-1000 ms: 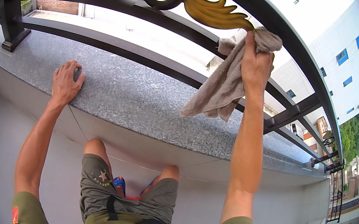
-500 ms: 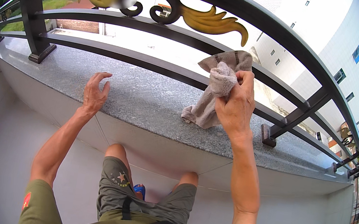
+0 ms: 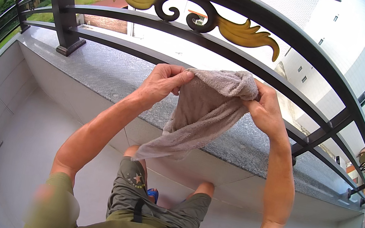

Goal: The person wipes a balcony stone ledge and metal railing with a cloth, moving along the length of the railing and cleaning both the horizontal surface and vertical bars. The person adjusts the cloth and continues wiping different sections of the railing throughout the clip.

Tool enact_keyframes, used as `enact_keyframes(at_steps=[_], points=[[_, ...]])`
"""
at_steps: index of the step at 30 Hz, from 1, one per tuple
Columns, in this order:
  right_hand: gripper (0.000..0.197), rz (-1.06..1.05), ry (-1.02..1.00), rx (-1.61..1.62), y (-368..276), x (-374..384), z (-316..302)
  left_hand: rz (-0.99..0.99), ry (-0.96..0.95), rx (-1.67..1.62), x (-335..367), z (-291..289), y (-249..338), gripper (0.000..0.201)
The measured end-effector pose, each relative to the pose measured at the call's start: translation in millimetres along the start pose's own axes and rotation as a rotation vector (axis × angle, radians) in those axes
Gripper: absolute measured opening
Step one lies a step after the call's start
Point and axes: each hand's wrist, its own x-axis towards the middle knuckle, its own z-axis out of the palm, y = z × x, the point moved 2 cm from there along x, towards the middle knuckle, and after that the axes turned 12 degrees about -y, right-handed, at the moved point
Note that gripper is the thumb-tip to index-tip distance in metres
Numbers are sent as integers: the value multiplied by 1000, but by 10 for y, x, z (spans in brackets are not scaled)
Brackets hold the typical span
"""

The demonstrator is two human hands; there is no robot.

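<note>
A greyish-brown cleaning cloth (image 3: 206,113) is stretched between my two hands, above the granite ledge (image 3: 120,79) and in front of the dark metal railing (image 3: 147,50). My left hand (image 3: 163,82) pinches its upper left corner between thumb and fingers. At the upper right, my right hand (image 3: 268,109) is closed on a bunched part of it, with some fingers hidden behind the fabric. The lower end hangs loose and tapers toward my left knee, past the ledge's near edge.
Yellow leaf-shaped ornaments (image 3: 246,37) and dark scrolls sit between the upper rails. Railing posts (image 3: 66,12) rise from the ledge at left and right. A low tiled wall (image 3: 84,97) drops from the ledge to the pale floor (image 3: 43,139). White buildings (image 3: 338,48) stand beyond.
My left hand has moved right and up from above the ledge and taken hold of the cloth. The cloth, bunched in my right hand before, is now spread between both hands. The view has shifted.
</note>
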Motion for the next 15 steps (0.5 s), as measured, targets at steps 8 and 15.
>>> enact_keyframes(at_steps=[8, 15], points=[[19, -241, 503, -548, -327, 105, -1094, 327, 469, -593, 469, -632, 956, 29], [37, 119, 757, -1076, 398, 309, -2725, 682, 768, 877, 977, -461, 341, 37]])
